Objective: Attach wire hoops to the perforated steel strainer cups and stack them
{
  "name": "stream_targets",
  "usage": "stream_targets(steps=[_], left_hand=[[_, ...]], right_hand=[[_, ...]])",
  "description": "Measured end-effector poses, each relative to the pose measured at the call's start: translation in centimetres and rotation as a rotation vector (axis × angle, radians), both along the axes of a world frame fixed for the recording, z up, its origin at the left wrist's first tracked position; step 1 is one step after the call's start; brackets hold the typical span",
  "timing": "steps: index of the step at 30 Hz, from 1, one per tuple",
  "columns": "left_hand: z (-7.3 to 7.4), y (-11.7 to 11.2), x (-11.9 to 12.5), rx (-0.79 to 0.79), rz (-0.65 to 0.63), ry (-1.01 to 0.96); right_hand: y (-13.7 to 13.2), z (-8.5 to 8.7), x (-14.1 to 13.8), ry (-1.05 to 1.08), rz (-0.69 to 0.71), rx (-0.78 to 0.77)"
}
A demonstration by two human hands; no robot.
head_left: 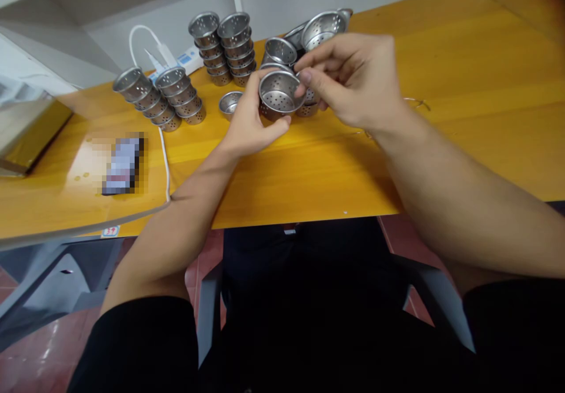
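My left hand is wrapped round a perforated metal strainer cup, its open mouth tilted toward me. At the cup's right rim, the thumb and forefinger of my right hand are pinched together; whatever lies between them, if anything, I cannot make out. Just behind stand another strainer cup and a larger perforated metal bowl, both partly hidden by my hands. A small metal cup sits left of my left hand.
Stacks of perforated cups stand at the back, with more leaning stacks to the left. A white power strip, a cable, a blurred phone-like object and a box are on the left. Thin wire lies right.
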State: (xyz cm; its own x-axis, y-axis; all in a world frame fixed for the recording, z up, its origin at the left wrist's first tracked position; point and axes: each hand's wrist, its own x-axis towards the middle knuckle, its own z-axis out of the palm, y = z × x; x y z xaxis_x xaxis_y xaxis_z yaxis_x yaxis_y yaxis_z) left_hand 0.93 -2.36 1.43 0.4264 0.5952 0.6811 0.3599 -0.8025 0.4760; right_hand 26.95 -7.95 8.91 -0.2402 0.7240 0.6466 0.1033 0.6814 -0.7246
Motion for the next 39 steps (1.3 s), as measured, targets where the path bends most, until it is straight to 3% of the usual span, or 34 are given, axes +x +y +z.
stream_targets(steps=[8, 11, 16, 21, 28, 32, 35, 39], left_hand=[[-0.4, 0.1, 0.0, 0.042, -0.078, -0.028], [-0.4, 0.1, 0.2, 0.034, -0.062, -0.006], [-0.5, -0.1, 0.4, -0.002, 0.002, 0.022], [-0.5, -0.2, 0.3, -0.040, -0.013, -0.016], [-0.5, 0.2, 0.6, 0.011, 0.004, -0.016], [0.1, -0.6, 0.7, -0.008, 0.044, -0.034], [0.4, -0.9, 0.5, -0.027, 0.009, -0.059], [0.2, -0.5, 0.2, -0.055, -0.125, -0.132]], right_hand=[[-0.4, 1.0, -0.2, -0.011, -0.078, 0.026], [-0.2, 0.6, 0.0, -0.080, -0.141, 0.030], [0.5, -0.6, -0.2, -0.120, -0.087, -0.008], [0.4, -0.7, -0.6, -0.145, -0.124, -0.029], [0.1, -1.3, -1.7, -0.028, -0.095, -0.150], [0.4, -1.5, -2.0, 0.004, -0.094, -0.115], [0.6, -1.0, -1.1, -0.009, 0.014, -0.099], [0.5, -0.1, 0.4, -0.020, 0.226, -0.218]])
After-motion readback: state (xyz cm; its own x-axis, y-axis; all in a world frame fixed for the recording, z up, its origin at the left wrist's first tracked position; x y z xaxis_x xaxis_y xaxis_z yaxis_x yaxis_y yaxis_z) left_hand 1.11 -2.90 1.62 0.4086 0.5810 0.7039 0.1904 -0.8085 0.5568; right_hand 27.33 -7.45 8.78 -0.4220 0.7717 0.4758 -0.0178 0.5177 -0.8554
